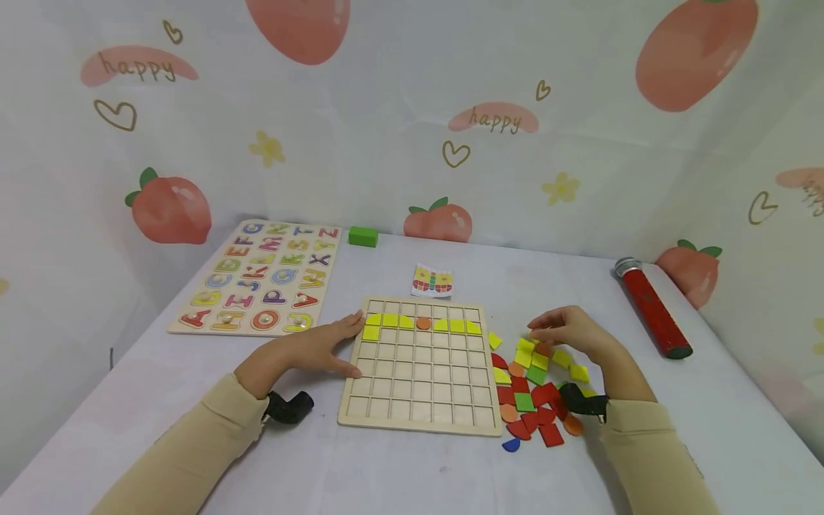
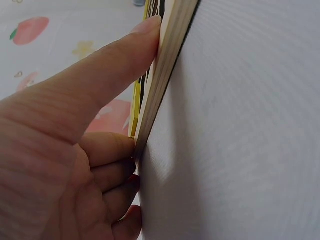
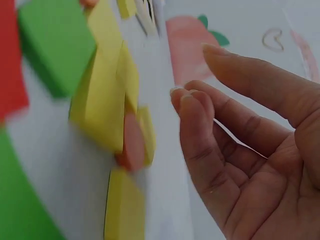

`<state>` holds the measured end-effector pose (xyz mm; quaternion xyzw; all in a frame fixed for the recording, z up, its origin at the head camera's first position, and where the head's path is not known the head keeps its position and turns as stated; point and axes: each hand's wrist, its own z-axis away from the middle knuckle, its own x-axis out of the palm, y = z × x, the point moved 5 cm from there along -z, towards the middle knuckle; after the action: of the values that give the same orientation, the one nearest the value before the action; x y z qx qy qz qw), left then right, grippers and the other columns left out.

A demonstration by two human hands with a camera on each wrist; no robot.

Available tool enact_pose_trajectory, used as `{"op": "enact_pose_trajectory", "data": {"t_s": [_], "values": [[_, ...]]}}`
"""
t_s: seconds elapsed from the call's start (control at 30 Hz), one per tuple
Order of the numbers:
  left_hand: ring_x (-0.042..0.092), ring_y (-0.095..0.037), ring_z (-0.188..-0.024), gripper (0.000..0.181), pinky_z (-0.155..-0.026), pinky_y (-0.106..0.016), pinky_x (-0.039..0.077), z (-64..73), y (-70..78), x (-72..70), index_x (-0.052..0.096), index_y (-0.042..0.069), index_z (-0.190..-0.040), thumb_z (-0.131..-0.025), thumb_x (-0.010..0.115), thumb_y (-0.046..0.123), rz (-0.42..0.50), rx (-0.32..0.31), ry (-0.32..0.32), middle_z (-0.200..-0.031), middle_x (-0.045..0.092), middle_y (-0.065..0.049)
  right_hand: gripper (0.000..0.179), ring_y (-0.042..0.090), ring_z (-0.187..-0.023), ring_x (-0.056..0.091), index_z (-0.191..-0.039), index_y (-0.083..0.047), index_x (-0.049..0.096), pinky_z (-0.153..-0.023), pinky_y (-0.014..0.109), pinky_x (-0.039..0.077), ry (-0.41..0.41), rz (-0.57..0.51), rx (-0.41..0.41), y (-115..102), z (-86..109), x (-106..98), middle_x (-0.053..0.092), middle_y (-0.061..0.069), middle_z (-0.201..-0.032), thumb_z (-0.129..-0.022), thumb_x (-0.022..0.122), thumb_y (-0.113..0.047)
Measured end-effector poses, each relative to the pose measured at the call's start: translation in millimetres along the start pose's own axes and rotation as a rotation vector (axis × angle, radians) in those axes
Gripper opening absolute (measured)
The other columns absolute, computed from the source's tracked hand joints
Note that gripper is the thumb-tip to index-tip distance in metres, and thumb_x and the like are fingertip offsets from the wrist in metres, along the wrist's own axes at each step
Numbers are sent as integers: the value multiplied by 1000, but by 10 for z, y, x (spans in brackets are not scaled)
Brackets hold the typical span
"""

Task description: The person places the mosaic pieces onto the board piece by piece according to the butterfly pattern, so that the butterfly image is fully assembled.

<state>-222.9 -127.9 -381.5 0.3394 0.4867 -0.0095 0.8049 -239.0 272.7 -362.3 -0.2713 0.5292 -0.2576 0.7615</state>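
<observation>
"So, what's the left grip (image 1: 309,352) up to?"

"Relaxed, clutching nothing! Thumb and fingers rest along the left edge of the grid board (image 1: 422,373), probably to stop it skating across the worktop (image 1: 290,472)."

"And on the right?"

"Released too! The right grip (image 1: 573,334) hangs over the far end of the loose pieces (image 1: 523,402), fingers bent, thumb apart, nothing pinched. That spread lies just right of the board, presumably for a short reach."

"What's sitting in the grid?"

"Look at those yellow pieces (image 1: 390,320): second row from the far side, three left and three right of an orange disc (image 1: 423,323), plus one more in the third row, at the left."

"And the picture card (image 1: 433,280) beyond the far edge?"

"A blocky pattern, yellow, red and green. I'd say it lies there to be seen over the board. Any print is too small to read."

"Any writing elsewhere?"

"Oh yes, the backdrop (image 1: 360,143) says 'happy', and the letter board (image 1: 332,247) at far left shows A, H, O and U along its near row."

"Brands?"

"None legible, not even on the red microphone (image 1: 653,312) at far right."
</observation>
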Motion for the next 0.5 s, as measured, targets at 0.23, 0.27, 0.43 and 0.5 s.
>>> {"op": "enact_pose_trajectory", "data": {"t_s": [0.23, 0.27, 0.43, 0.5], "values": [[8, -30, -145, 102, -117, -49, 15, -7, 7, 2, 16, 11, -150, -75, 71, 52, 2, 8, 3, -158, 4, -7, 40, 15, -79, 62, -109, 2, 63, -79, 28, 52, -3, -1, 68, 215, 36, -58, 70, 5, -92, -84, 69, -27], [8, -29, -146, 102, -117, -48, 15, -8, 6, 3, 16, 11, -150, -75, 71, 52, 0, 5, 1, -159, 4, -6, 39, 15, -78, 61, -107, 2, 64, -76, 26, 51, 4, 4, 83, 231, 42, -61, 69, 5, -91, -83, 70, -28], [7, -29, -146, 103, -117, -48, 15, 0, 2, 0, 15, 12, -150, -74, 71, 54, 2, -2, 0, -159, 4, -6, 35, 18, -81, 55, -101, 0, 66, -70, 24, 46, 22, 55, 103, 274, 38, -54, 66, 7, -92, -80, 73, -28], [7, -29, -146, 103, -117, -49, 15, 5, 2, 0, 15, 12, -150, -74, 71, 54, 5, 0, 3, -158, 4, -6, 34, 19, -82, 53, -100, -1, 67, -70, 25, 45, 23, 77, 100, 284, 21, -39, 64, 7, -91, -80, 73, -28]]}}
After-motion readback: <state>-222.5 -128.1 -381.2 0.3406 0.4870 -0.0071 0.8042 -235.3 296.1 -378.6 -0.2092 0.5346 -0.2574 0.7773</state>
